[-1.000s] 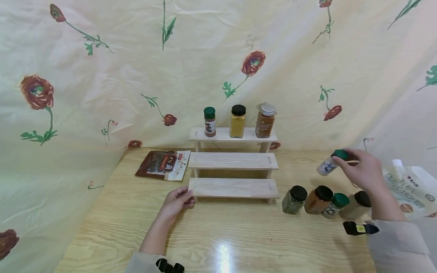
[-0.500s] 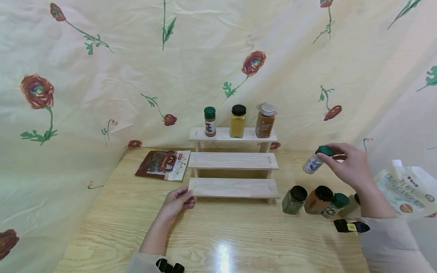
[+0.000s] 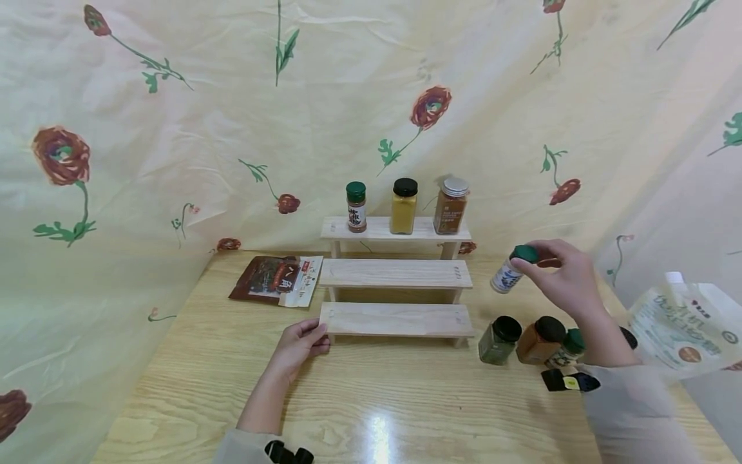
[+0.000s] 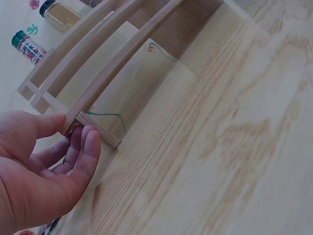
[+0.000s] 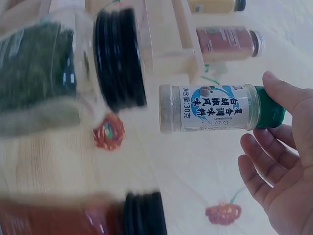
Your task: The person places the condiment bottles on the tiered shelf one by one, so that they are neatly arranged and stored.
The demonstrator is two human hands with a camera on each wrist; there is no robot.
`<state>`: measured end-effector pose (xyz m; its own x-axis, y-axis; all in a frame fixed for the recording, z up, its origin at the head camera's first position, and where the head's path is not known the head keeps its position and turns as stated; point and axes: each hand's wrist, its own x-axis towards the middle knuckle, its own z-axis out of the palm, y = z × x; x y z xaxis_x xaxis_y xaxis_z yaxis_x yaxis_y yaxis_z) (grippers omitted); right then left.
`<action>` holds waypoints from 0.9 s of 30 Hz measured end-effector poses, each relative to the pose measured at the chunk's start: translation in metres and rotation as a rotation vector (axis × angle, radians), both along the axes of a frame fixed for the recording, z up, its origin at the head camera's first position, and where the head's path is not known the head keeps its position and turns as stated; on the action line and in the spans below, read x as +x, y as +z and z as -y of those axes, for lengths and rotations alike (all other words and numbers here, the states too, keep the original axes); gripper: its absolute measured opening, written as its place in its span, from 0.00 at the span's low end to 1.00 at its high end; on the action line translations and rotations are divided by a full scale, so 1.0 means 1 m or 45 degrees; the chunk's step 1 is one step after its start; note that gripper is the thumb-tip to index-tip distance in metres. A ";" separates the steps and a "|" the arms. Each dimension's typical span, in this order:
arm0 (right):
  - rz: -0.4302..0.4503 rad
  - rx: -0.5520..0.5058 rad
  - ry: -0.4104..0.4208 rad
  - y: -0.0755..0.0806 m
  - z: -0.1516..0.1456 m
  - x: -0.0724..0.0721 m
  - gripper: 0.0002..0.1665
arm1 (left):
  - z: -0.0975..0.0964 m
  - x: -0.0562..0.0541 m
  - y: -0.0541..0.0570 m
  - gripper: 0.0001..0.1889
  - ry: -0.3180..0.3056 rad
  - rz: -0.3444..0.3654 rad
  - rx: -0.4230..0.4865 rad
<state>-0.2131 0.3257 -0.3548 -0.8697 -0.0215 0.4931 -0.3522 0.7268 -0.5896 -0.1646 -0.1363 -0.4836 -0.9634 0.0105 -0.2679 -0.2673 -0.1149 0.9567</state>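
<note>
Though aslant, shaker (image 3: 505,278) between fingers (image 5: 264,159).

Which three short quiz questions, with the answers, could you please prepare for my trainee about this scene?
1. True or false: the left hand holds the lowest shelf at one end.
2. How many containers stand on the top shelf?
3. Which colour is the cap of the bottle in the right hand: A) red, B) green, C) silver?
Key: 1. True. 2. Three. 3. B.
</note>
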 end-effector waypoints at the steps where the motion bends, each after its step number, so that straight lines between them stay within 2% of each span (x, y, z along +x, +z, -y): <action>1: -0.002 -0.010 0.003 -0.001 0.003 -0.001 0.22 | 0.000 0.000 0.000 0.23 0.001 0.003 0.002; 7: -0.052 -0.041 0.074 -0.004 0.022 -0.006 0.20 | -0.001 0.000 -0.002 0.23 0.009 -0.014 0.013; 14: -0.182 -0.033 0.135 -0.004 0.036 -0.011 0.18 | -0.002 0.000 -0.009 0.26 0.008 -0.149 0.007; 22: -0.177 -0.059 0.179 0.002 0.060 -0.018 0.17 | -0.008 -0.002 -0.008 0.24 0.111 -0.137 -0.112; 27: -0.167 -0.042 0.224 0.003 0.080 -0.023 0.18 | -0.011 -0.002 -0.007 0.25 0.145 -0.185 -0.157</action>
<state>-0.2361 0.2460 -0.3522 -0.7823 -0.1492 0.6048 -0.5473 0.6285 -0.5527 -0.1665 -0.1249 -0.4907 -0.9850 -0.1247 -0.1190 -0.1179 -0.0162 0.9929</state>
